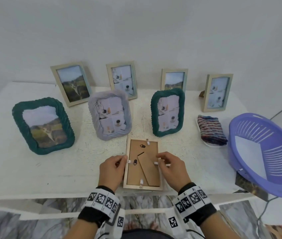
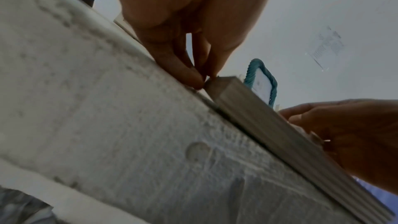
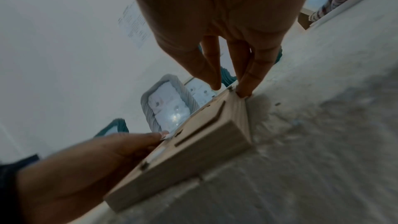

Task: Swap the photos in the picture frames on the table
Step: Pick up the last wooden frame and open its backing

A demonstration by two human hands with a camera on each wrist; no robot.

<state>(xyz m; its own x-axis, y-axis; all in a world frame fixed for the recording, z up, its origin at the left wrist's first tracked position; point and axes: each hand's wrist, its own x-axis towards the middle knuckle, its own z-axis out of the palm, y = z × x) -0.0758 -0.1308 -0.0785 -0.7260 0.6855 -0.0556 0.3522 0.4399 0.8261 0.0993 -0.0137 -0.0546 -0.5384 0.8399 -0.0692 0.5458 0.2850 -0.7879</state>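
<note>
Face-down wooden picture frame [image 1: 142,165] lay on the white table [image 1: 50,169], left hand [image 1: 111,169] pinched its left-edge tab, right hand [image 1: 173,168] fingers curled, pinching the right-edge tab.

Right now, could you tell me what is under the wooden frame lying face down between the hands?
The face-down frame lies flat on the white table. Only its brown backing board, folded stand and white tabs show. Whatever photo sits beneath the board is covered.

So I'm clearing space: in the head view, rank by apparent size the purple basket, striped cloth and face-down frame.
1. purple basket, though it is cut off at the edge
2. face-down frame
3. striped cloth
</note>
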